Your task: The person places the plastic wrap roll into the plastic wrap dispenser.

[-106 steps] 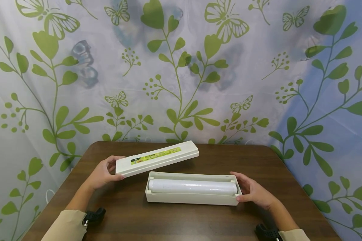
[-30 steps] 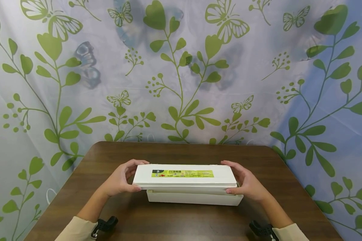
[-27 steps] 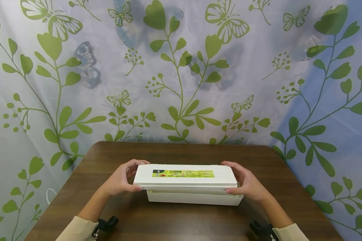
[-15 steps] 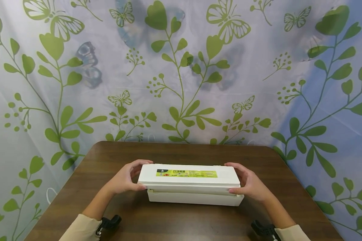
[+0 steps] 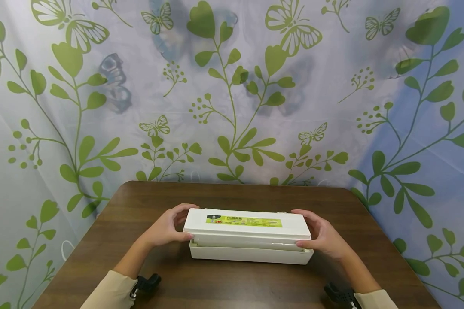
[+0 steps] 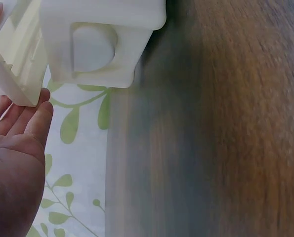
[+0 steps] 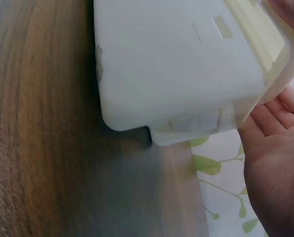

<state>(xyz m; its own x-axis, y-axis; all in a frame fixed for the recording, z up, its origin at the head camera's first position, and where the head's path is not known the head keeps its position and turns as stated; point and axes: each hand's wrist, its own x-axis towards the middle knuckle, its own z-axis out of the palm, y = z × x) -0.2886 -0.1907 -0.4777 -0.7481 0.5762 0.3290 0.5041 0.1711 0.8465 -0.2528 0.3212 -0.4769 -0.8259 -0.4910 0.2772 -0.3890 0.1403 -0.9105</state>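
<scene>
A white lid (image 5: 239,230) with a green-yellow label is held over a long white cling film box base (image 5: 251,254) standing on the table. My left hand (image 5: 164,227) grips the lid's left end, thumb in front and fingers behind. At the opposite end my right hand (image 5: 326,236) holds it the same way. A narrow gap shows between lid and base along the front, and the lid sits slightly askew. In the left wrist view, the lid (image 6: 21,74) stands apart from the base's end wall (image 6: 102,15). The film roll inside is hidden.
The brown wooden table (image 5: 232,285) extends around the box. Behind it hangs a pale curtain (image 5: 232,107) printed with green leaves and butterflies. Black wrist straps (image 5: 147,284) sit below both hands.
The lid, earlier in my left hand at the back left, has come right over the base and covers the roll. My right hand has moved from the base to the lid.
</scene>
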